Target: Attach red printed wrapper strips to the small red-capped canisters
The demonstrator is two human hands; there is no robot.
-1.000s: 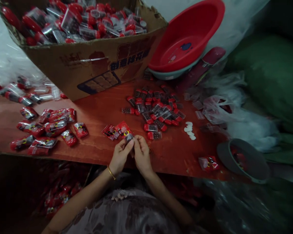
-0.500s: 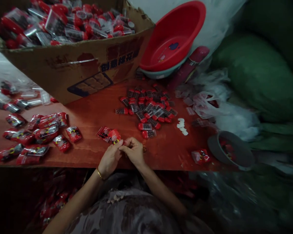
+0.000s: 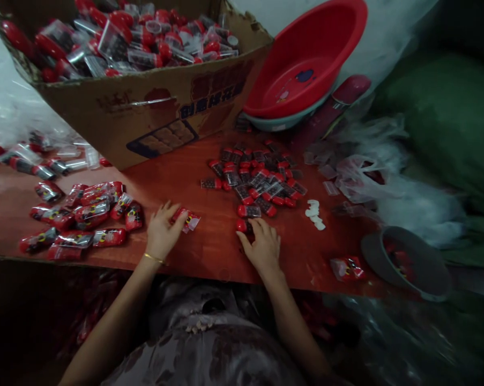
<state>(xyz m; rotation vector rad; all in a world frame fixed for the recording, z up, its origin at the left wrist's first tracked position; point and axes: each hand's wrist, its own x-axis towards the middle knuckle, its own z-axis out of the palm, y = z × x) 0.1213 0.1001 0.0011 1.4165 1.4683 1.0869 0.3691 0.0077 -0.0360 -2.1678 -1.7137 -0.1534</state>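
Red-capped container (image 3: 242, 225), head view: positioned on the surface (image 3: 209, 257) under the curved fingers of the right hand (image 3: 265, 245), partly covered; whether the grip is closed cannot be told. Left hand (image 3: 163, 229): fingers loosely spread over a flat red wrapper (image 3: 191, 221); grip likewise unconfirmed. Change: the hands, together half a second ago, are now apart, each at a separate item; no piece is being worked between them. Wrapped pieces (image 3: 92, 210) lie left of the left hand. Markings: 创意 is legible on the carton (image 3: 105, 123) beyond the left hand; remaining characters and wrapper print are unclear.
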